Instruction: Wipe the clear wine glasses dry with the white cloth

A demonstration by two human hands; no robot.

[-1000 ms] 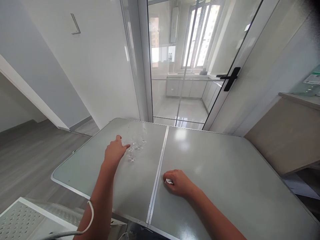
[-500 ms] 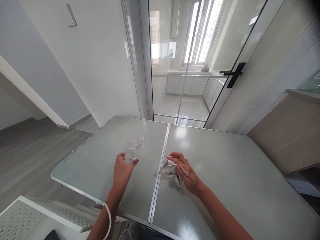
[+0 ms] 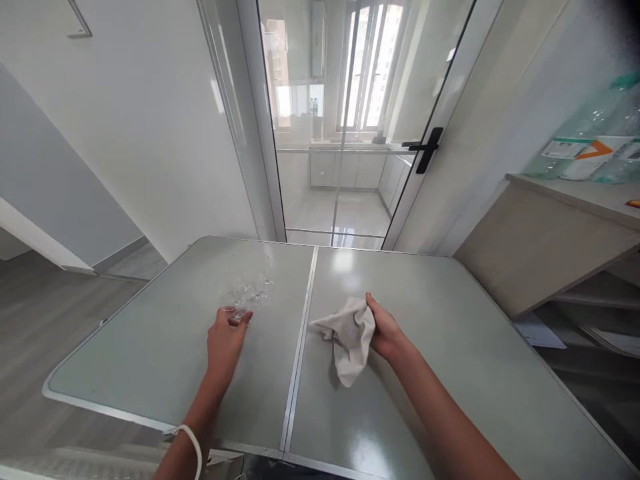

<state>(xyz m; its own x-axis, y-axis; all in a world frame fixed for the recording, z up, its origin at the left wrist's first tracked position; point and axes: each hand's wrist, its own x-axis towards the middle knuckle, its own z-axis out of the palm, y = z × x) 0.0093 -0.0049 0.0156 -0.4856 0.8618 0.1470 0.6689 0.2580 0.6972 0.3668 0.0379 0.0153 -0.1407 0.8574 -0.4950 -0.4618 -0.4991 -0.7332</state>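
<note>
Several clear glasses [image 3: 259,297] stand close together on the left half of the table; their outlines are faint, with round bases showing. My left hand [image 3: 227,337] has its thumb and fingers closed around the low part of the nearest clear glass [image 3: 240,313], which is partly hidden by the fingers. A crumpled off-white cloth [image 3: 353,337] hangs from my right hand [image 3: 387,330], pinched at its right side between thumb and fingers. The cloth's left corner lies close to the table's middle seam.
The grey folding table [image 3: 400,280] has a metal seam [image 3: 300,347] down its middle. Behind it stands a glass door with a black handle [image 3: 427,150]. On the right, plastic bottles [image 3: 590,143] rest on a wooden shelf [image 3: 555,233].
My left hand has closed its fingers around the nearest glass. My right hand has turned and lifted the cloth, which now hangs more spread out. The camera view has swung to the right.
</note>
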